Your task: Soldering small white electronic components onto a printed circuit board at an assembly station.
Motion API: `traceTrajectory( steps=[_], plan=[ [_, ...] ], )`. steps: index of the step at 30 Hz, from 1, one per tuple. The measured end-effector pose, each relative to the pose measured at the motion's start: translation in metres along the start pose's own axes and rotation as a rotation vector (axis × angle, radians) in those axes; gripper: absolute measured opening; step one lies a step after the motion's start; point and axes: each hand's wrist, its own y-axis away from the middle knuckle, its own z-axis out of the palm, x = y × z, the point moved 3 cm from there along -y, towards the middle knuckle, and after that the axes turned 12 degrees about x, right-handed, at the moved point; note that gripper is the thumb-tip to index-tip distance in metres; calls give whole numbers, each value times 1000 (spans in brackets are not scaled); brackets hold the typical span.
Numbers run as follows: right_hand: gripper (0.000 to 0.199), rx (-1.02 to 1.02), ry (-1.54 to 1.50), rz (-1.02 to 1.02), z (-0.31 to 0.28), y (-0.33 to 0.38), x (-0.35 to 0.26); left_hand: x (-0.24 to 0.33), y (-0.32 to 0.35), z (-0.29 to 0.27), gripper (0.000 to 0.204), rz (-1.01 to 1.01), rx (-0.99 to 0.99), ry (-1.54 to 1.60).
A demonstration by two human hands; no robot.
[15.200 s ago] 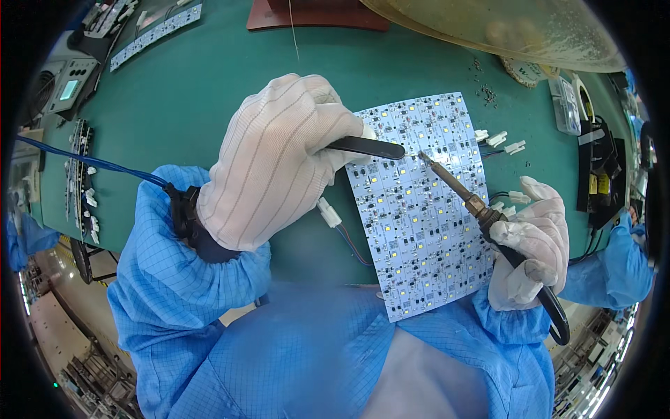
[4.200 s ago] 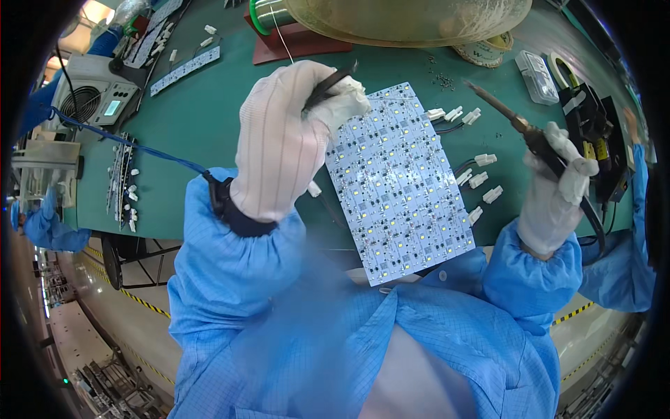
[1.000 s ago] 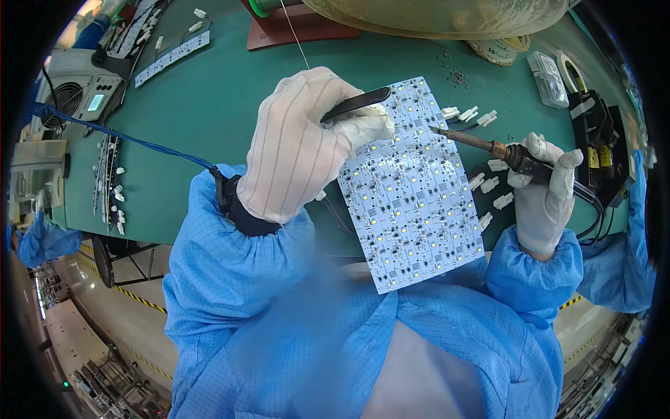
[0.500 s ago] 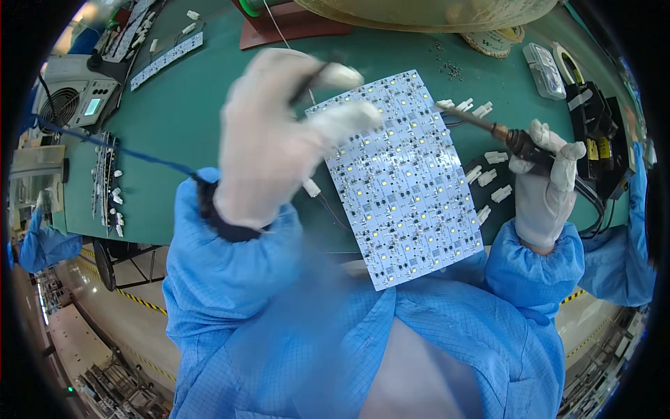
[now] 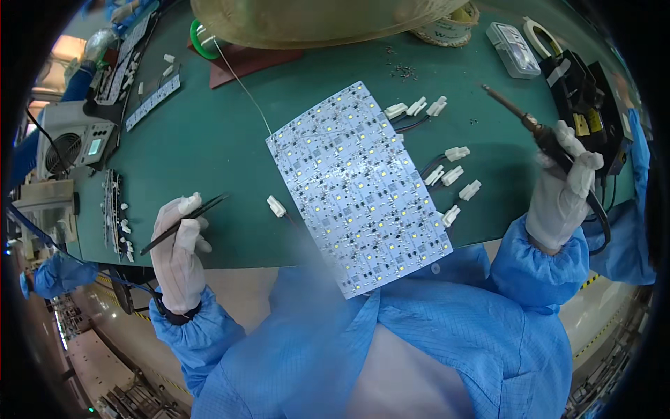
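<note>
Black tweezers, soldering iron, both raised

A green bench mat is laid out, with a white LED panel board set on it at a slant. White wire connectors are scattered beside its right edge, and one more connector is parked left. A clear plastic box is sat up top.

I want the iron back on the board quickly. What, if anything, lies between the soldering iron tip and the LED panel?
Nothing solid: the soldering iron in the right hand hovers over bare green mat; only white connectors and their wires fringe the LED panel.
</note>
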Motion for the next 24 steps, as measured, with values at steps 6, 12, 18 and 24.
traceTrajectory(
  steps=[6,12,18,24],
  plan=[
    [50,22,-96,34,-10,-1,7,47,-20,21,16,0,55,170],
    [40,33,-274,-47,-29,-11,31,145,-39,112,19,460,-229,120],
    [46,45,-226,54,-34,-12,42,174,-47,204,23,869,-404,2],
    [62,-105,-515,254,-47,-7,62,165,-60,240,29,852,-485,32]
  ],
)
